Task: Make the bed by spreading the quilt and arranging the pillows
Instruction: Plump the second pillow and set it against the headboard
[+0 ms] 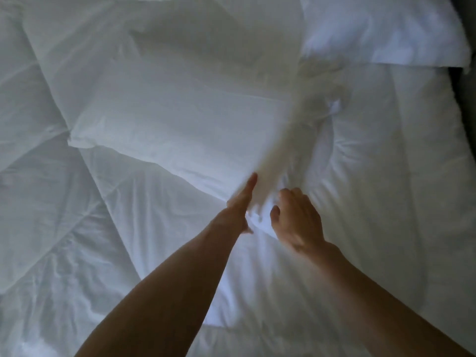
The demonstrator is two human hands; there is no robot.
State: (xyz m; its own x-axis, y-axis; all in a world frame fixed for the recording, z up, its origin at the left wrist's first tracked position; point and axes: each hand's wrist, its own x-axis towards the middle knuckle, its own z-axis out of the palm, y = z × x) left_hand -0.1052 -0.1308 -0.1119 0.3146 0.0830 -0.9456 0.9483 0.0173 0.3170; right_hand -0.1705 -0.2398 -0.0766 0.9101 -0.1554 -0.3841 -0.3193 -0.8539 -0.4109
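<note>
Quilt (373, 176): white, spread across the bed, creased; stitched seams visible at 9 o'clock and 7 o'clock.
Near pillow (167, 119): white, lying on the quilt at frame centre, long axis running from 9 o'clock toward 5 o'clock; its near corner sits between the two hands.
Far pillow (381, 29): white, at 1 o'clock, lying at the bed edge, apart from the near pillow.
Left hand (240, 204): at 6 o'clock of the near pillow, fingers extended flat against the pillow's corner edge; whether it pinches the fabric cannot be told, blurred.
Right hand (296, 217): just beside the left hand, fingers curled over the pillow corner fabric, touching it; a firm grasp cannot be confirmed.
Dark surface (466, 81): at 3 o'clock, beyond the bed edge.
</note>
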